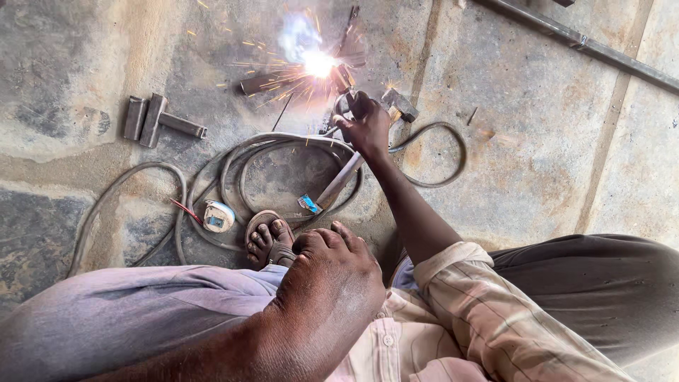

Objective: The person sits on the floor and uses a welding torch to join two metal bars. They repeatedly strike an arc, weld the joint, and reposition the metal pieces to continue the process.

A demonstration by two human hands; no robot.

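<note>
Concrete floor (537, 141), coiled cables (283, 152), steel offcuts (152, 120)

pale striped shirt (488, 318) with rolled sleeve, lilac-grey trousers (127, 311), worn sandal (263, 221) on a bare foot.

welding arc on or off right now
On. A bright white flash with sparks flying outward burns at the metal piece, just beyond the right hand, which holds the electrode holder.

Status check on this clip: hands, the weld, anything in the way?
Right hand gripping electrode holder, arc sparking on metal piece. Left hand resting on knee, empty. Cables coiled near sandalled foot; hammer on them.
</note>
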